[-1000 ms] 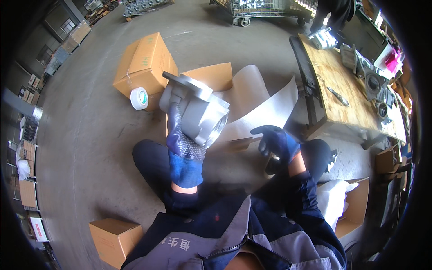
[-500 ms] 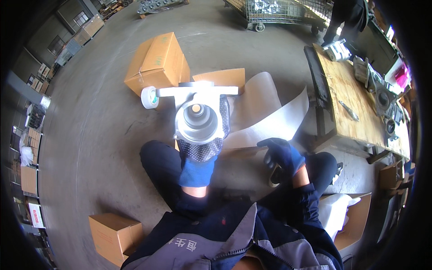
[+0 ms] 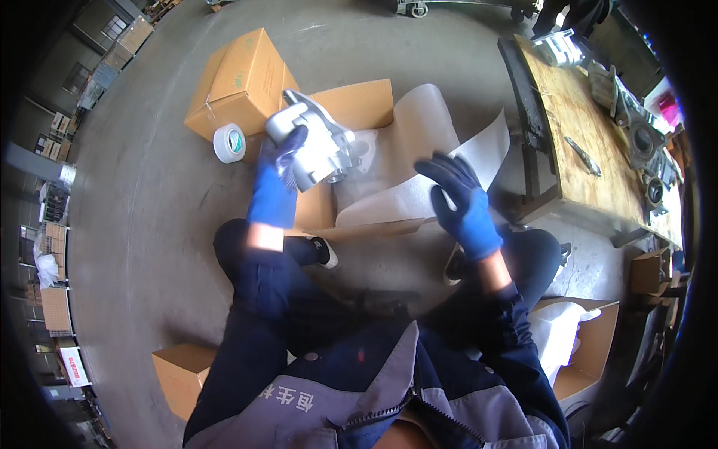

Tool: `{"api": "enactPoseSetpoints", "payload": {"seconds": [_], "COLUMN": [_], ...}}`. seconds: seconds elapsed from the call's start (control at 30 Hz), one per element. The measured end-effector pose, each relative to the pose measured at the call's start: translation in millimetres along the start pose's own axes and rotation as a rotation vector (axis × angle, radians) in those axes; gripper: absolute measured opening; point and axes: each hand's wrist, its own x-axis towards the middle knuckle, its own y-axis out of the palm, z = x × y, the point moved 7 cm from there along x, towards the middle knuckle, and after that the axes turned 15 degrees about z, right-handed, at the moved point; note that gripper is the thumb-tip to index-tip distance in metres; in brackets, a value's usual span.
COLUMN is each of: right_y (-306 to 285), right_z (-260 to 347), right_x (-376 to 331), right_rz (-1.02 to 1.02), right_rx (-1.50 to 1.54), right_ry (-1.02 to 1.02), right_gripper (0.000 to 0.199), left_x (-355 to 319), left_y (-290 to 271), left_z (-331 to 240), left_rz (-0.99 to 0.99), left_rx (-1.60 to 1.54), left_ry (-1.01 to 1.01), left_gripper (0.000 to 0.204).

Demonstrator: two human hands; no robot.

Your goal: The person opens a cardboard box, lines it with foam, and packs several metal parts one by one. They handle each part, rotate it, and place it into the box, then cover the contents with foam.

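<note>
My left hand, in a blue glove, is closed on a silver cast-metal housing. The housing is tilted above the left part of an open cardboard box. My gloved right hand hangs over the near right side of that box with its fingers spread and nothing in them. White foam sheet lines the box and sticks up out of it, one flap rising toward the right. Inside, beside the held housing, a pale metal part shows in part; its kind is unclear.
A closed carton stands at the far left, with a roll of tape near it. On the right, a wooden bench carries metal castings and a knife-like tool. Another open box with white wrapping is at lower right.
My left hand has moved forward and left and turned the housing, whose round opening no longer faces me. My right hand has risen and spread its fingers. The view has shifted.
</note>
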Motion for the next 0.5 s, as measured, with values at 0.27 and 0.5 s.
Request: {"api": "enactPoseSetpoints", "payload": {"seconds": [0.27, 0.5], "right_y": [112, 116], "right_z": [-40, -33], "right_x": [-11, -24], "right_rz": [0.812, 0.73], "right_rx": [-0.322, -0.243], "right_ry": [0.37, 0.332], "right_gripper": [0.036, 0.014], "left_x": [8, -46], "left_y": [-83, -51], "left_z": [166, 190], "left_rz": [0.014, 0.024], "left_rx": [0.608, 0.415], "left_ry": [-0.497, -1.077], "left_gripper": [0.031, 0.026]}}
